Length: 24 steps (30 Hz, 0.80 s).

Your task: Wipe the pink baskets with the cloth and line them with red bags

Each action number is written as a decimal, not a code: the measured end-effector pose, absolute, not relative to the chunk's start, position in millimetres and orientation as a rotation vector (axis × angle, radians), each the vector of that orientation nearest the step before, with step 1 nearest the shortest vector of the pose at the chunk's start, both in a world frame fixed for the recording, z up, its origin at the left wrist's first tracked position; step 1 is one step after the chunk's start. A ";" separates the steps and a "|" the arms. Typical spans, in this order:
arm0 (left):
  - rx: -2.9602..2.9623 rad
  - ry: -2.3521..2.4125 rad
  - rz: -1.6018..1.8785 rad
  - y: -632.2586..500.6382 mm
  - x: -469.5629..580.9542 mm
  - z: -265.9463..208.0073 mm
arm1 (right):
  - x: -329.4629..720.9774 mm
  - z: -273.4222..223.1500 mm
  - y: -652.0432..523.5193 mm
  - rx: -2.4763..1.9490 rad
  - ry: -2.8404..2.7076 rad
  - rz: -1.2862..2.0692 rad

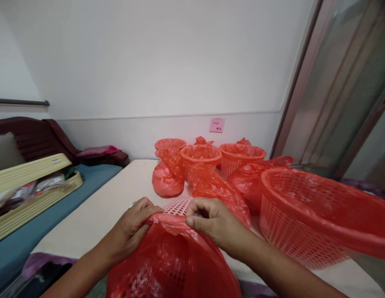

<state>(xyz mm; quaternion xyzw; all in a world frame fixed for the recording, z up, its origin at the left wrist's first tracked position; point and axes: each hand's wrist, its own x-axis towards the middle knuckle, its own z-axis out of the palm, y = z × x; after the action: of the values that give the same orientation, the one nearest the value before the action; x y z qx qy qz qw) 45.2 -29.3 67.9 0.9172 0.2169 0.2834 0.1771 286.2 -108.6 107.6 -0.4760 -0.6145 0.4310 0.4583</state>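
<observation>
At the near edge of the table, a red plastic bag [155, 256] lines a perforated plastic basket [179, 205] and is folded over its far rim. My left hand [133, 225] pinches the bag at the left of that rim, thumb underneath and fingers on top. On the right of the same rim, my right hand [214, 223] has thumb and forefinger closed on the bag's edge. Through the film the basket's holes show faintly. The lower part of the basket is cut off by the frame.
Several bag-lined baskets stand on the white table [118, 203], including a large one [301, 231] close to my right arm. Bunched red bags [169, 178] lie between them. A pink note [217, 125] is on the wall. At left is a yellow open box [56, 190].
</observation>
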 end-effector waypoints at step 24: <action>2.436 0.692 0.888 -7.3 35.5 67.2 | 327.4 75.4 -112.3 -1.013 -1.149 1.392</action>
<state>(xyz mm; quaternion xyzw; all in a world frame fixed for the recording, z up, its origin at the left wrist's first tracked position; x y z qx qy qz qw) 35.5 -7.3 67.2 0.8841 0.2512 0.3222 0.2268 327.4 -112.3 75.4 -0.4209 -0.4773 0.5781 0.5107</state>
